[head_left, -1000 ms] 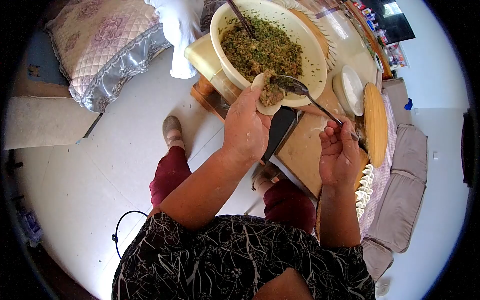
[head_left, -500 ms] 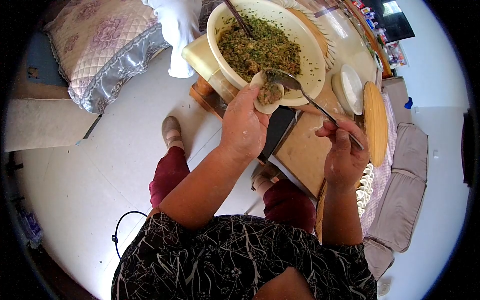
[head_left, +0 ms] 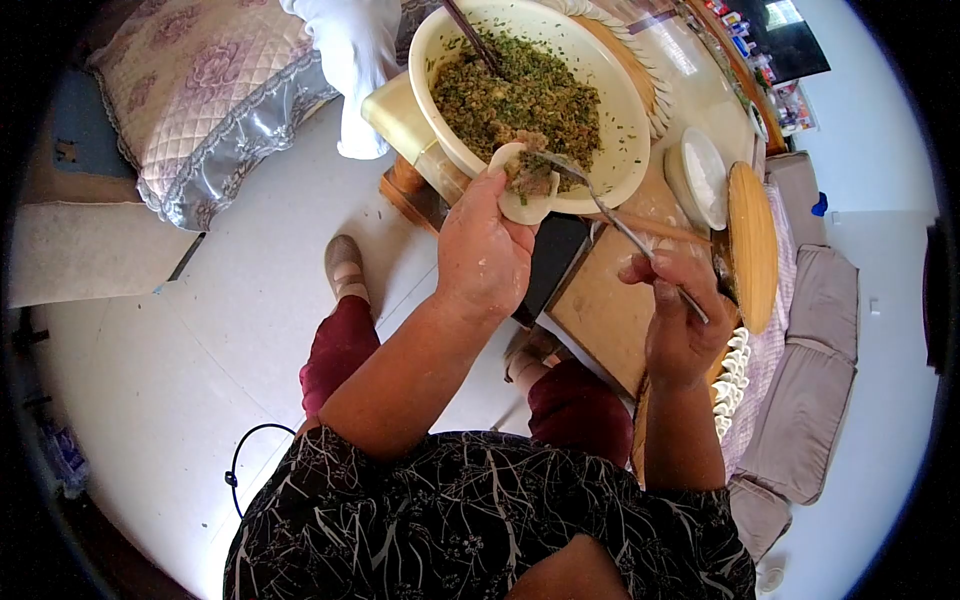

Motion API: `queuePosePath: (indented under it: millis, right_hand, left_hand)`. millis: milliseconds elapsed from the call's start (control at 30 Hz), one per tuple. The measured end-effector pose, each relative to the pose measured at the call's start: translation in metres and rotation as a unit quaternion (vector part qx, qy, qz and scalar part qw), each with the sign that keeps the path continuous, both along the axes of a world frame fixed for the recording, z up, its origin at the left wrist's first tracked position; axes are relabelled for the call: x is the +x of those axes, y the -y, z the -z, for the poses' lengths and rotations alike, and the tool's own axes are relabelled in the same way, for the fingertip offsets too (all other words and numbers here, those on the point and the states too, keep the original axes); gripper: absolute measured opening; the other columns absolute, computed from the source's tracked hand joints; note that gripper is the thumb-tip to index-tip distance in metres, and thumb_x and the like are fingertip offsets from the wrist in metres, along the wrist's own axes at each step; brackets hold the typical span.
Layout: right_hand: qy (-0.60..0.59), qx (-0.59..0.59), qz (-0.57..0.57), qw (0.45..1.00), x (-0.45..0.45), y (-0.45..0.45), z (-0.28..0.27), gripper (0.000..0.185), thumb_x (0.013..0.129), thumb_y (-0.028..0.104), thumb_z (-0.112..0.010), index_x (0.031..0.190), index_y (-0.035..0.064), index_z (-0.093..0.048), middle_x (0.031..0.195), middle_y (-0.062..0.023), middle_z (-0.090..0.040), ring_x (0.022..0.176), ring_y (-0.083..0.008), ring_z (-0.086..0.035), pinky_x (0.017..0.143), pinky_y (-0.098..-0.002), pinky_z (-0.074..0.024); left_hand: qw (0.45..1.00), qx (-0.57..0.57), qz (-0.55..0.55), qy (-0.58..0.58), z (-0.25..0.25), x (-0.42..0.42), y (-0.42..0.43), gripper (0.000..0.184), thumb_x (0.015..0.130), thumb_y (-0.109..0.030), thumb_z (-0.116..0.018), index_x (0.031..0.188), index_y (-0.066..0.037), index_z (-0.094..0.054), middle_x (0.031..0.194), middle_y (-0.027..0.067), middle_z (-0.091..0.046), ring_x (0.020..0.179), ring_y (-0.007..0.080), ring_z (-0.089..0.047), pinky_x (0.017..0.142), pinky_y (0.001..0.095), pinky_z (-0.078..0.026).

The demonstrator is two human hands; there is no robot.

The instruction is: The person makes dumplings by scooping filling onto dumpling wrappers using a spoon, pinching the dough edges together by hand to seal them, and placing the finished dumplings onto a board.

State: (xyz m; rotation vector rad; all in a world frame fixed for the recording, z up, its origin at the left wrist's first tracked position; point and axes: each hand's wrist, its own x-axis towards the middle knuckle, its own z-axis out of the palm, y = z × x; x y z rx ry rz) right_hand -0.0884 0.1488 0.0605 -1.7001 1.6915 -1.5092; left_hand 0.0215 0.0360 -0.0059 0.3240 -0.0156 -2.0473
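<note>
My left hand (head_left: 487, 248) is closed round the lower edge of a round dumpling wrapper (head_left: 527, 210), holding it at the near rim of the bowl. A lump of chopped meat and greens filling (head_left: 530, 178) sits on the wrapper. In my right hand (head_left: 685, 315) is the handle of a metal spoon (head_left: 622, 228); its bowl end touches the filling on the wrapper. Behind, a large cream bowl (head_left: 634, 178) holds a mass of green and brown filling (head_left: 530, 95). A dark stick-like utensil (head_left: 470, 35) stands in that filling.
A white bowl of flour (head_left: 705, 180) stands right of the filling bowl, beside a round wooden board (head_left: 750, 250). Rows of shaped dumplings (head_left: 732, 375) lie at the right, and more (head_left: 655, 90) behind the bowl. A rolling pin (head_left: 655, 228) lies near the brown board (head_left: 605, 300).
The spoon's handle has dropped slightly and moved left with my right hand. More filling now shows heaped on the wrapper. My left hand has barely moved.
</note>
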Motion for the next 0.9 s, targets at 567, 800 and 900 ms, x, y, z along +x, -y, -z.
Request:
queuePosePath:
  millis: [567,800,900]
  right_hand:
    - [-0.04,-0.013,0.013,0.999,-0.001,-0.006,0.012,0.015,0.081,-0.004,-0.052,0.094,-0.0013,-0.058,0.087,-0.0152,-0.06,0.077,-0.0222,-0.06,0.073,-0.0297,-0.0463]
    - [-0.037,-0.032,0.054,0.997,-0.004,0.002,0.012,0.018,0.082,-0.007,-0.048,0.097,-0.0025,-0.056,0.087,-0.015,-0.06,0.081,-0.0205,-0.059,0.075,-0.0297,-0.0462]
    - [0.004,-0.042,0.072,0.997,-0.003,0.004,0.013,0.017,0.083,-0.005,-0.048,0.097,-0.0027,-0.056,0.086,-0.0143,-0.06,0.081,-0.0205,-0.059,0.075,-0.0299,-0.0462]
  left_hand:
    - [0.999,-0.036,0.009,-0.004,0.002,0.0,-0.001,0.038,0.093,-0.017,-0.027,0.124,0.004,-0.033,0.123,0.0174,-0.044,0.115,0.0261,-0.044,0.1,0.0378,-0.035]
    - [1.0,-0.018,0.008,-0.006,0.004,-0.002,0.0,0.038,0.093,-0.017,-0.029,0.125,0.004,-0.033,0.124,0.016,-0.044,0.114,0.0272,-0.046,0.1,0.037,-0.035]
    - [1.0,-0.02,0.008,-0.008,0.008,-0.003,0.001,0.038,0.093,-0.017,-0.029,0.125,0.004,-0.033,0.124,0.0159,-0.044,0.114,0.0272,-0.045,0.1,0.0368,-0.035]
